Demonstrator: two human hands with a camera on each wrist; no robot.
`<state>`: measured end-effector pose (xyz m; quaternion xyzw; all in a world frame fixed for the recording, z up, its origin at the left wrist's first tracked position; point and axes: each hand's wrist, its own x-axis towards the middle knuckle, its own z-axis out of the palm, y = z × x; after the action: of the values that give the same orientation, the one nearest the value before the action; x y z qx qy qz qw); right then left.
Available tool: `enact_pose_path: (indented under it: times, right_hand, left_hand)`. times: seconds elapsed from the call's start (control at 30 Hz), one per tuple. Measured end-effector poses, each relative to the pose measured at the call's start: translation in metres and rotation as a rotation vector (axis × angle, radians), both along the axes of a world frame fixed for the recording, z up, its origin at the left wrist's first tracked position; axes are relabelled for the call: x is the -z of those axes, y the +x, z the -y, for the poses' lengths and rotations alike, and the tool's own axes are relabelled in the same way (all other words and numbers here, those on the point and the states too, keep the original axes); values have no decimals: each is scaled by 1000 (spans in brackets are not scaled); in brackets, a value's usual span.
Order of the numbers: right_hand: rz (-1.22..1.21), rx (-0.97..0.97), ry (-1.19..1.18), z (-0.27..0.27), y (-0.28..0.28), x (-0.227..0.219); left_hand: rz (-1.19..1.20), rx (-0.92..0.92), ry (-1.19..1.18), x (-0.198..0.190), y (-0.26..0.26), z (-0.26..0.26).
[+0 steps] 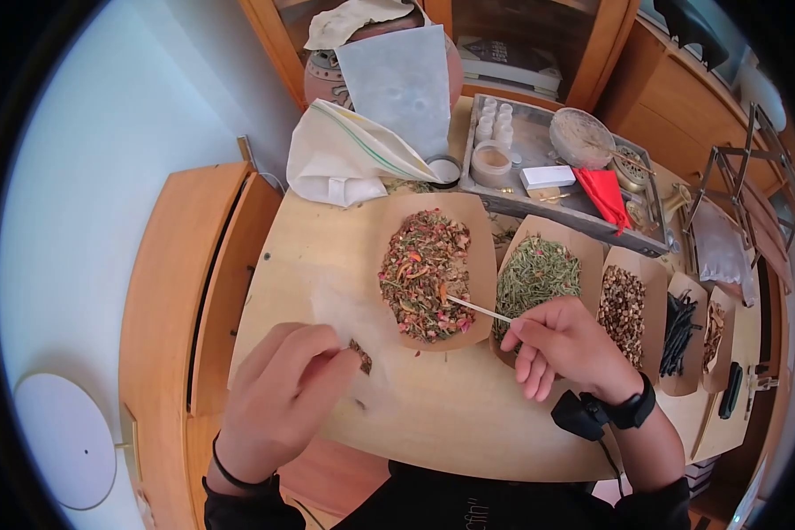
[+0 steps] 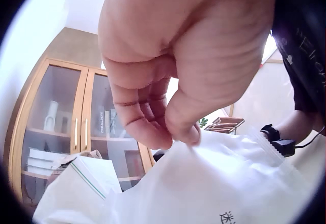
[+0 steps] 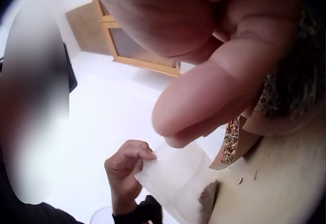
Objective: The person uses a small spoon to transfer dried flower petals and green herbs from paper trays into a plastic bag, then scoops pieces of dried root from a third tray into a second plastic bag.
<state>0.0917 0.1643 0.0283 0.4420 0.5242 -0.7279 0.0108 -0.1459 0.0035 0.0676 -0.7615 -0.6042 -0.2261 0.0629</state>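
The left hand pinches the top edge of a translucent white bag between thumb and fingers. Brown dried bits show in the bag's lower part, beside the left fingertips in the head view. Between thumb and forefinger, the right hand pinches a thin white stick. The stick's far end meets the mixed dried petals and herbs in a brown paper tray. In the right wrist view, the right hand looms close, with the bag beyond it.
To the right stand trays of green herb, brown chunks, dark strips and light pieces. Behind them, a grey tray carries small bottles, bowls and a red pouch. A white zip bag lies at the back left.
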Motion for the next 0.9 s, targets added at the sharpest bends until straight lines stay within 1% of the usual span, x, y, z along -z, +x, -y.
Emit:
enact_pose_path:
  times: [0.03,0.1,0.13,0.2,0.3,0.4,0.53,0.73,0.83,0.87,0.9]
  right_hand:
    - [-1,-1,1,-2,0,5]
    - [-55,48,-107,-5,1,14]
    - [-55,50,-106,-7,3,16]
    - [-82,64,-194,-10,5,20]
    - [-132,77,-241,-12,11,22]
    - [-169,90,-236,-12,15,21]
    - [-153,87,-222,-9,18,9]
    - [-183,35,-204,8,19,-26]
    - [-57,-59,-17,25,7,-44]
    - [-56,-58,-17,31,6,-44]
    - [-69,-116,160,36,5,-44]
  left_hand:
    - [-1,27,-43,1,0,-4]
    - [27,59,-45,6,1,-12]
    - [56,93,-51,9,1,-14]
    - [67,103,-50,13,2,-17]
    - [88,106,-55,15,3,-19]
    - [113,102,-59,17,5,-18]
    - [149,105,-50,23,5,-18]
    - [140,95,-47,23,5,-17]
    - [136,97,-25,23,7,-16]
    - [136,98,-24,23,7,-16]
    - [145,99,-23,24,7,-17]
